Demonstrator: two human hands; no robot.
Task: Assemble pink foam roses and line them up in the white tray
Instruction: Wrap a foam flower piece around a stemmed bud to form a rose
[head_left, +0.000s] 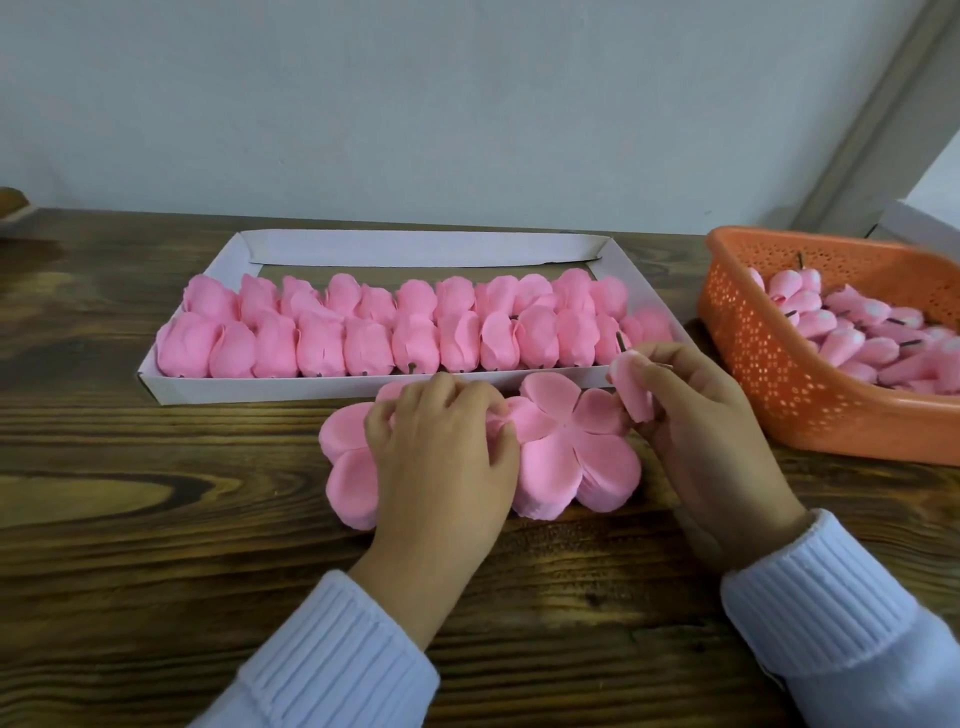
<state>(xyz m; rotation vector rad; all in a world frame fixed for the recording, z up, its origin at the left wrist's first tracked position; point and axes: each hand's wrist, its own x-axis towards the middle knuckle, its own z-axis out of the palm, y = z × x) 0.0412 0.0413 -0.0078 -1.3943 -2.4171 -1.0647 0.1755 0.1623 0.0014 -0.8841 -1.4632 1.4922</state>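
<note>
Mid-assembly, just in front of the white tray (322, 384). Pinching a foam bud (635, 387) in the right hand (706, 415). Curling the left hand (441, 447) over the petal stacks (576, 457). Gripping a sheet or only pressing, impossible to tell, underside hidden. Next, likely: lifting one sheet, threading the bud through its centre. Two rows of roses (363, 348) inside the tray; orange basket (779, 400) right of it, cut off.

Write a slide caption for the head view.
Right hand holds a rose bud; left hand touches petal stacks near the white tray.

Dark wooden table (156, 519) stands against a pale, plain wall (415, 104).
</note>
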